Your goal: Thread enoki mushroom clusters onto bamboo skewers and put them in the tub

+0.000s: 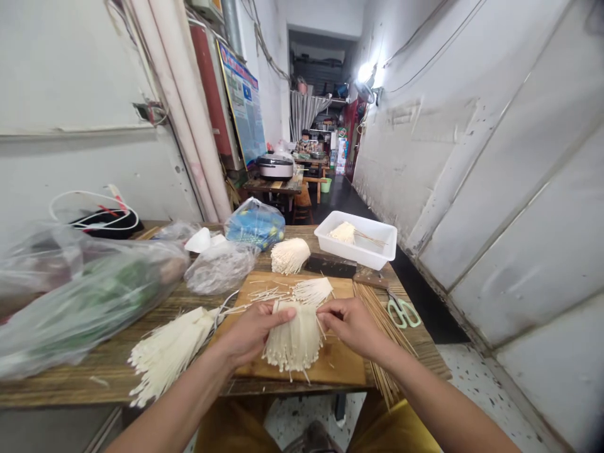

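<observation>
A flattened bunch of enoki mushrooms [293, 340] hangs, caps downward, over the wooden cutting board [346, 365]. My left hand [257, 330] is closed on its left side, thumb across the front. At the upper right edge of that bunch, my right hand [349, 321] is pinched; what lies between its fingertips is too small to make out. Behind the hands, a smaller enoki piece [313, 290] and loose stems [271, 294] rest on the board. Bamboo skewers [387, 346] lie in a bundle under and beside my right forearm.
A cleaver [331, 266] lies behind the board, near another enoki bunch [289, 255]. Green-handled scissors [404, 313] lie at right. The white plastic tub [389, 253] holds skewered enoki. Left are a large enoki bunch [172, 346] and plastic bags [94, 296]. A person [306, 143] sits far back.
</observation>
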The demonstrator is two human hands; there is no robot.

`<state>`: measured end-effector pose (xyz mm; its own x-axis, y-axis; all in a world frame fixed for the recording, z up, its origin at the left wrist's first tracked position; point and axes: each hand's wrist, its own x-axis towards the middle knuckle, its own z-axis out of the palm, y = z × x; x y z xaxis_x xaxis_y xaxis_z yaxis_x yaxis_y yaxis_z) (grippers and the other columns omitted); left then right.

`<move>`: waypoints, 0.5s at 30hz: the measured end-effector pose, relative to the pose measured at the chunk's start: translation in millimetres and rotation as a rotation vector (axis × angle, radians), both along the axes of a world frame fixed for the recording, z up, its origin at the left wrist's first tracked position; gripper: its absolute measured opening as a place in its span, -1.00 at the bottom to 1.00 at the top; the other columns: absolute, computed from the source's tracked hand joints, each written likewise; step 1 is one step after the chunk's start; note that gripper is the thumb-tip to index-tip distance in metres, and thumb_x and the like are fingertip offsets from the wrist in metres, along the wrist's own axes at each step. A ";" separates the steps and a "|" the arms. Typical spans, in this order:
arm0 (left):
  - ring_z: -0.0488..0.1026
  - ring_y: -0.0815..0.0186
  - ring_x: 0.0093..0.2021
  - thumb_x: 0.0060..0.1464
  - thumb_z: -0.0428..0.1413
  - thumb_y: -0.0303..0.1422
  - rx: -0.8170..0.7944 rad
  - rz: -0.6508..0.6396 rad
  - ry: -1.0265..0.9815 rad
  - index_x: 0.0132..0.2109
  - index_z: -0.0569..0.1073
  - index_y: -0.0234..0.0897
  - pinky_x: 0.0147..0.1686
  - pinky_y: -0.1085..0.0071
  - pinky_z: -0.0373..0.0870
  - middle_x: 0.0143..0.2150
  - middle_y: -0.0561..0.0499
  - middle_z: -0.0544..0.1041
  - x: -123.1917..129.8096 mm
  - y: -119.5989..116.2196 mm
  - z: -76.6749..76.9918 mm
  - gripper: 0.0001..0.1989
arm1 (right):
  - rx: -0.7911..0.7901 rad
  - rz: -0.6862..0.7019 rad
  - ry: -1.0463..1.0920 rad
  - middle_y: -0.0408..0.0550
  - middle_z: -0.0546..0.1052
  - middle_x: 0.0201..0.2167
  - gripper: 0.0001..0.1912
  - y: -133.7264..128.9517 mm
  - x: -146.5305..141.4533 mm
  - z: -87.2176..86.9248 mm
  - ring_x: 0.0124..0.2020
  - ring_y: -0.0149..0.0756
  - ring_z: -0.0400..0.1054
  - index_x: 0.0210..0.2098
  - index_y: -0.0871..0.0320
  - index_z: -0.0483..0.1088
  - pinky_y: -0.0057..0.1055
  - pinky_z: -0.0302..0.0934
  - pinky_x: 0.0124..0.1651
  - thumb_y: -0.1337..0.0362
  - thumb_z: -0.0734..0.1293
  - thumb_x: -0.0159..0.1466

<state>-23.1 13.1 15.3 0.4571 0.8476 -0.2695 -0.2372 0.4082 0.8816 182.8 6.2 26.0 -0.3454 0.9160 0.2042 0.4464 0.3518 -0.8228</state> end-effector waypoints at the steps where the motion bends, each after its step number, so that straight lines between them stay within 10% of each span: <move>1: 0.57 0.21 -0.39 -0.14 0.31 -0.25 -0.002 -0.002 0.006 -0.28 0.58 -0.41 -0.29 0.33 0.48 -0.35 -0.16 0.64 -0.7 -0.7 0.4 -0.69 | -0.012 0.005 0.004 -0.15 0.53 -0.57 -0.79 -0.5 -1.1 1.7 -0.49 -0.37 0.38 -0.53 0.16 0.48 -0.48 0.19 -0.37 0.41 0.26 0.18; 10: 0.36 0.17 0.15 -0.04 0.23 -0.13 0.391 0.213 0.186 0.21 0.26 -0.30 0.13 0.31 0.25 0.14 -0.19 0.45 -23.6 -2.2 14.3 -0.30 | 0.014 -0.021 0.043 -0.13 0.53 -0.57 -0.73 4.1 5.6 31.8 -0.48 -0.41 0.36 -0.60 0.21 0.44 -0.49 0.20 -0.32 0.34 0.26 0.20; 15: 0.27 0.10 0.22 -0.06 0.17 0.00 0.444 0.355 0.398 0.21 0.22 -0.36 0.20 0.22 0.17 0.17 -0.26 0.40 -37.0 -10.2 -17.4 -0.22 | 0.107 -0.222 0.012 -0.13 0.51 -0.55 -0.81 27.6 39.0 45.8 -0.50 -0.42 0.36 -0.45 0.27 0.46 -0.46 0.23 -0.34 0.31 0.28 0.22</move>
<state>-60.0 2.9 -2.0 0.0701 0.9964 0.0476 0.0866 -0.0536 0.9948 221.7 33.8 71.7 -0.1351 0.9421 0.3070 0.5126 0.3316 -0.7920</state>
